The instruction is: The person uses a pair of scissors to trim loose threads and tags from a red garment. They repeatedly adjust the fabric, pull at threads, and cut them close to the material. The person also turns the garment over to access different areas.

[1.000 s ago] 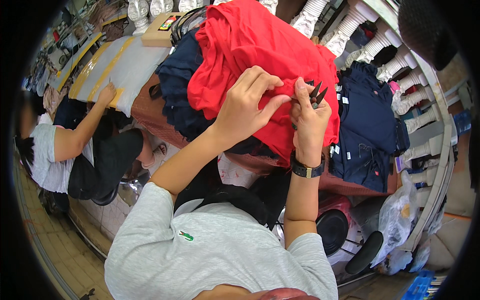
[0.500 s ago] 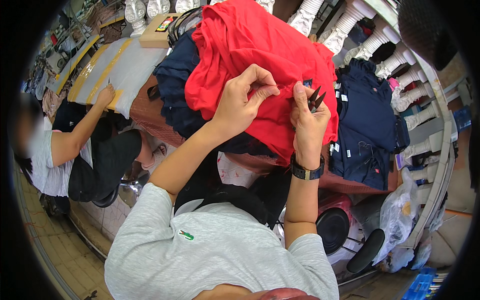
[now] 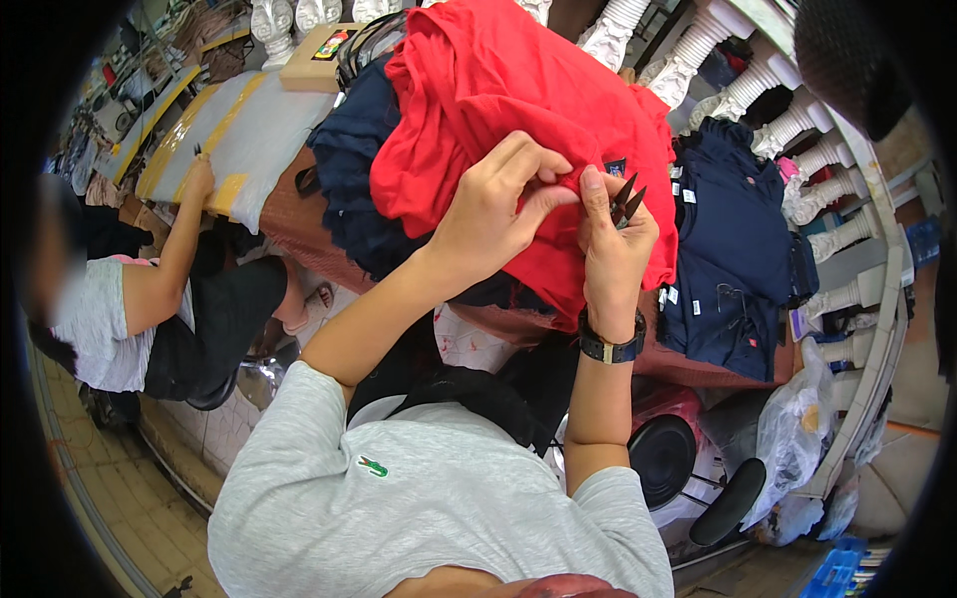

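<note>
A heap of red cloth garments (image 3: 498, 75) lies in front of me on the table, over dark navy cloth (image 3: 354, 179). My left hand (image 3: 498, 204) is closed in a pinch on a bit of the red garment. Close beside it, my right hand (image 3: 613, 244) presses its thumb on the same red fabric. Small dark thread snips (image 3: 627, 199) are held in that right hand, blades pointing up and apart. A dark label (image 3: 617, 167) shows on the red cloth just behind the thumb. What lies between the fingertips is too small to make out.
Folded navy garments (image 3: 733, 249) with white tags are stacked at the right, by white balusters (image 3: 832, 184). At the left, another person's hand (image 3: 199, 179) is over a taped plastic-wrapped bundle (image 3: 224, 110). A tan box (image 3: 311, 72) stands behind. A black stool (image 3: 663, 458) is below right.
My left hand has shifted right, up to the right thumb. My right hand stays nearly in place with the snips. The other person's hand has risen and moved slightly left.
</note>
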Tool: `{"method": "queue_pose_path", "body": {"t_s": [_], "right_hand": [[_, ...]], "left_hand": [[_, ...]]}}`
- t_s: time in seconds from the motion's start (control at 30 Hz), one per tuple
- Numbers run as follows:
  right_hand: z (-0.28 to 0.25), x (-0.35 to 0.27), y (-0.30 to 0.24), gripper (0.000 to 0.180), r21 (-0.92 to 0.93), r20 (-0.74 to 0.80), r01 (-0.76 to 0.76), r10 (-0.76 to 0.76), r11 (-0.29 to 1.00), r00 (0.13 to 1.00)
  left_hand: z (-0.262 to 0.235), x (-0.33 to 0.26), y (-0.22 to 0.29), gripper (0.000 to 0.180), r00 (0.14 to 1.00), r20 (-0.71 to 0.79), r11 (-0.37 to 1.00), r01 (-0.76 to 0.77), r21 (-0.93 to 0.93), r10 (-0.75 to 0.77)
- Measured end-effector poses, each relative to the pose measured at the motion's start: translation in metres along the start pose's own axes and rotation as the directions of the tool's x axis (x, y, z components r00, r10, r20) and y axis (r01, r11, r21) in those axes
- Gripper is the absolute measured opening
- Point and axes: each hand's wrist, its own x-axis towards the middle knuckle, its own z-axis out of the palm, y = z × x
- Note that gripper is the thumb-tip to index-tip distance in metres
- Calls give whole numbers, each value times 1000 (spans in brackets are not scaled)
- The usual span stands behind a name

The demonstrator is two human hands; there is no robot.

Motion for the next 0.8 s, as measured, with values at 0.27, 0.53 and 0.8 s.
{"method": "queue_pose_path", "body": {"t_s": [0.27, 0.53, 0.8], "right_hand": [[-11, -2, -4, 21, 90, 26, -101, 99, 991, 995], [-6, -6, -3, 27, -9, 260, 117, -111, 993, 959], [1, -5, -3, 30, -58, 81, 143, -138, 988, 987]], "left_hand": [[-5, -4, 2, 12, 999, -12, 998, 30, -61, -31], [-12, -10, -7, 12, 997, -19, 997, 77, -17, -78], [-19, -13, 1, 17, 915, 119, 850, 402, -340, -385]]}}
